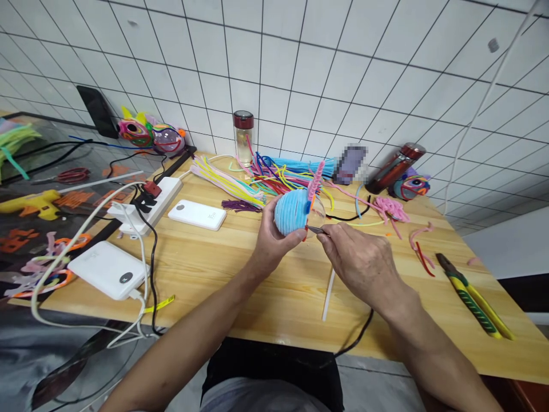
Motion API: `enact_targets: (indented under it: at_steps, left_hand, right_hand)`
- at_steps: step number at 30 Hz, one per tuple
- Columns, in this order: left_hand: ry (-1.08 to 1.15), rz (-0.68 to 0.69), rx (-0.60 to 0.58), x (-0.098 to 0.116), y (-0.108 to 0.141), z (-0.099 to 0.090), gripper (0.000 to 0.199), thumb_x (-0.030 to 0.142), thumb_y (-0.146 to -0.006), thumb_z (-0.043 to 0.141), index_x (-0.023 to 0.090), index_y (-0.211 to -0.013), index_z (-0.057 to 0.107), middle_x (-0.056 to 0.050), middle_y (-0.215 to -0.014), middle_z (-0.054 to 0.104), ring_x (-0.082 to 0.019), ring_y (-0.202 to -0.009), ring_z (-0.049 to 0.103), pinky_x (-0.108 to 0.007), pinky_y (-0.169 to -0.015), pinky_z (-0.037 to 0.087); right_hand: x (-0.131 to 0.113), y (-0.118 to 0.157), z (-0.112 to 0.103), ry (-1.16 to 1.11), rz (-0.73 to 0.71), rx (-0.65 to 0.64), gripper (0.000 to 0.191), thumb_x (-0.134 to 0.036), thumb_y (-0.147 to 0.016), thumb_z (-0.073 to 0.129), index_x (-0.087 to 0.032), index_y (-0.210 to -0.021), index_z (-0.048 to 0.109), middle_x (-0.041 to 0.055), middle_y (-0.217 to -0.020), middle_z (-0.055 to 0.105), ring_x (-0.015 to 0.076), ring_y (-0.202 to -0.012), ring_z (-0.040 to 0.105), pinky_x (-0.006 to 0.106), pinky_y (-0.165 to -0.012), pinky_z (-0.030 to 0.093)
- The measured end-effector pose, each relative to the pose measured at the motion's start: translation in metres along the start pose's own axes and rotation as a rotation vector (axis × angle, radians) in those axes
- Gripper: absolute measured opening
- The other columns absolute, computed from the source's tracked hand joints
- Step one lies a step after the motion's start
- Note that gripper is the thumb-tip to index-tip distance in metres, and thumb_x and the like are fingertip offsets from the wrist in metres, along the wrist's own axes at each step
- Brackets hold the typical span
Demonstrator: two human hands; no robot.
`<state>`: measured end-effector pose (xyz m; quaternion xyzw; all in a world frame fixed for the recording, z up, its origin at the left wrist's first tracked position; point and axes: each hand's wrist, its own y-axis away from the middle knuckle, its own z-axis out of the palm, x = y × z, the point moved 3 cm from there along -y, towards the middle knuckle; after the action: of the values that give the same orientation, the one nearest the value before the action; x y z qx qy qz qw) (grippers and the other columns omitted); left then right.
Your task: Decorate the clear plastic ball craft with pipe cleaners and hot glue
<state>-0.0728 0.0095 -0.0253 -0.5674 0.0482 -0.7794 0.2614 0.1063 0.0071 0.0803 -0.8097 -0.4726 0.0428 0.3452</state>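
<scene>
My left hand (274, 240) is wrapped round the side of a clear ball (291, 213), its left part covered in rows of light-blue pipe cleaner. A pink pipe-cleaner piece (315, 180) sticks up from the ball's top, with small blue and orange bits below it. At the bare, see-through side, my right hand (358, 254) grips a slim tool with a pointed metal tip (316, 230). That tip meets the ball's lower edge near a small red piece; the rest of the tool is hidden in my fist. Beneath my right hand lies a white stick (328, 294).
Behind the ball lie bundles of coloured pipe cleaners (274, 174) and a glass bottle (244, 137). Pliers (469, 297) and a dark red flask (397, 167) are to the right. Leftward are power banks (109, 269), a power strip (156, 203), cables and a yellow glue gun (32, 205).
</scene>
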Motion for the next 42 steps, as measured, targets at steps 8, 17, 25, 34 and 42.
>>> enact_targets:
  at_steps: [8, 17, 25, 34, 42]
  left_hand:
    - [0.023, -0.003, 0.008, 0.0008, 0.0010, 0.0002, 0.095, 0.062, -0.076, 0.097, 0.028, -0.150, 0.049, -0.014, -0.153, 0.063, -0.034, -0.141, 0.065, -0.048, -0.119, 0.055]
    - [0.043, 0.015, 0.010, 0.0009, 0.0011, 0.0002, 0.093, 0.060, -0.076, 0.098, 0.028, -0.148, 0.049, -0.013, -0.151, 0.064, -0.033, -0.137, 0.067, -0.047, -0.117, 0.057]
    - [0.054, 0.019, 0.000, -0.0023, 0.0001, -0.0004, 0.094, 0.059, -0.076, 0.098, 0.028, -0.149, 0.049, -0.013, -0.150, 0.065, -0.032, -0.134, 0.069, -0.046, -0.112, 0.060]
    - [0.051, 0.035, 0.000, -0.0026, 0.0001, -0.0007, 0.093, 0.061, -0.076, 0.097, 0.028, -0.149, 0.049, -0.013, -0.149, 0.065, -0.032, -0.134, 0.069, -0.046, -0.112, 0.060]
    - [0.059, 0.032, 0.017, 0.0002, 0.0005, -0.0001, 0.093, 0.061, -0.076, 0.098, 0.028, -0.149, 0.049, -0.012, -0.148, 0.066, -0.032, -0.131, 0.070, -0.047, -0.111, 0.061]
  right_hand:
    - [0.0005, -0.0008, -0.0004, -0.029, -0.014, 0.017, 0.036, -0.028, -0.121, 0.047, -0.018, -0.094, 0.069, 0.0014, -0.074, 0.073, 0.0142, -0.059, 0.065, 0.031, -0.056, 0.037]
    - [0.0041, -0.0025, 0.0022, -0.183, 0.020, -0.044, 0.039, -0.031, -0.123, 0.043, -0.016, -0.098, 0.069, 0.0036, -0.079, 0.075, 0.0160, -0.066, 0.071, 0.031, -0.062, 0.041]
    - [0.0081, -0.0012, 0.0057, -0.270, 0.077, -0.102, 0.041, -0.037, -0.123, 0.041, -0.019, -0.098, 0.068, 0.0048, -0.080, 0.075, 0.0172, -0.068, 0.070, 0.031, -0.063, 0.040]
    - [0.0074, -0.0008, 0.0065, -0.286, 0.084, -0.099, 0.041, -0.036, -0.123, 0.042, -0.019, -0.096, 0.068, 0.0048, -0.079, 0.074, 0.0180, -0.068, 0.070, 0.032, -0.062, 0.039]
    - [0.0073, -0.0014, 0.0061, -0.295, 0.100, -0.098, 0.041, -0.037, -0.123, 0.043, -0.019, -0.096, 0.068, 0.0043, -0.078, 0.074, 0.0167, -0.066, 0.067, 0.032, -0.063, 0.040]
